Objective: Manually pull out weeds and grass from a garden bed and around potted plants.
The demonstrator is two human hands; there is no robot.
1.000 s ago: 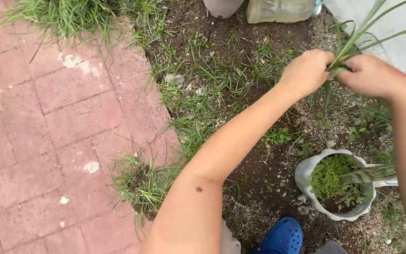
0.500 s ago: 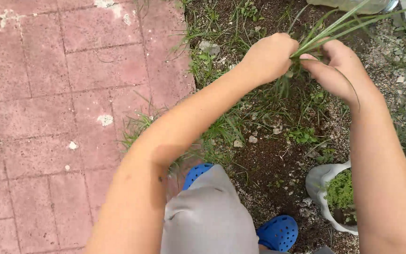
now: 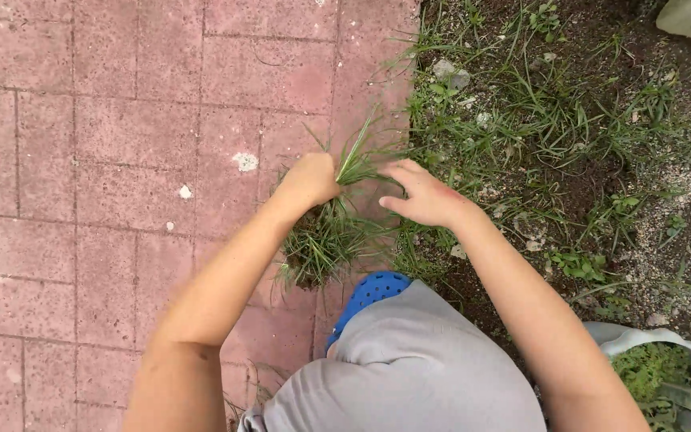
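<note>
A tuft of grass (image 3: 325,232) grows at the edge of the red brick paving (image 3: 105,160), right where the bricks meet the soil bed (image 3: 585,176). Its blades fan out low over the bricks, and a few longer ones rise from its top. The left hand (image 3: 311,179) is clenched around those upper blades, which stick out past the fist toward the top of the view. The right hand (image 3: 419,194) is just beside it on the soil side, fingers spread and loose, gripping nothing; its fingertips reach toward the same blades, though whether they touch them cannot be told. Both forearms run down from the hands to the bottom edge of the view.

Below the tuft, a blue clog (image 3: 371,294) stands on the bricks, partly covered by a knee in grey cloth (image 3: 409,372) that fills the lower middle of the view. On the paving there are 3 or so small white blotches, the nearest one close to the left hand. The soil bed to the right carries thin grass, small leafy weeds and scattered pale stones (image 3: 451,74). In the bottom right corner a white pot (image 3: 641,338) holds low green growth. A pale rounded object shows at the top right corner, cut off by the edge.
</note>
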